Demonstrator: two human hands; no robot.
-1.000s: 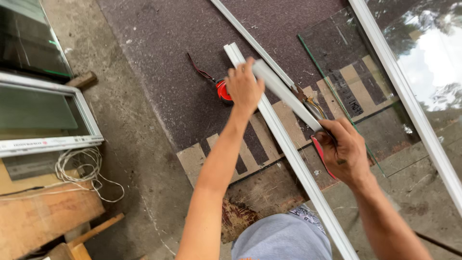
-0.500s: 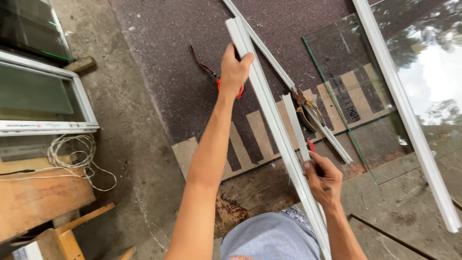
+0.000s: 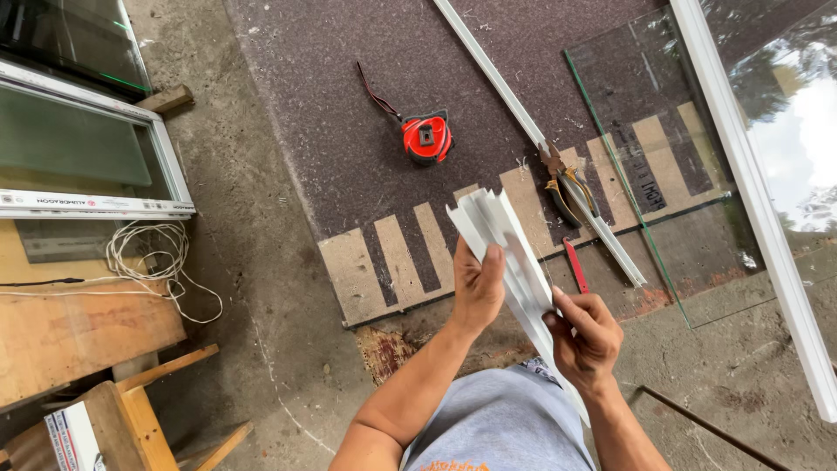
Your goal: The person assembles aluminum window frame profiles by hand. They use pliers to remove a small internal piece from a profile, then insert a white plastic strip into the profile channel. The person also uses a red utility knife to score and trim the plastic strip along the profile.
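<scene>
Both hands, left hand (image 3: 478,288) and right hand (image 3: 582,336), now grasp the white profile (image 3: 510,249), lifted end-on, nearer than the tape measure (image 3: 426,137).

White plastic profile strip (image 3: 514,262), long and ribbed with channels, cut end up and tilted away from the body, gripped in both hands above the floor, lower end near the waist.

Concrete floor (image 3: 261,262), partly covered by a dark mat (image 3: 349,105) with tan strips along its near edge. On the mat: red tape measure (image 3: 426,138), long white strip (image 3: 523,113), pliers (image 3: 567,187). Glass pane (image 3: 654,131) overlaps the mat's right side. Coiled white cord (image 3: 148,253) lies on the concrete.
</scene>
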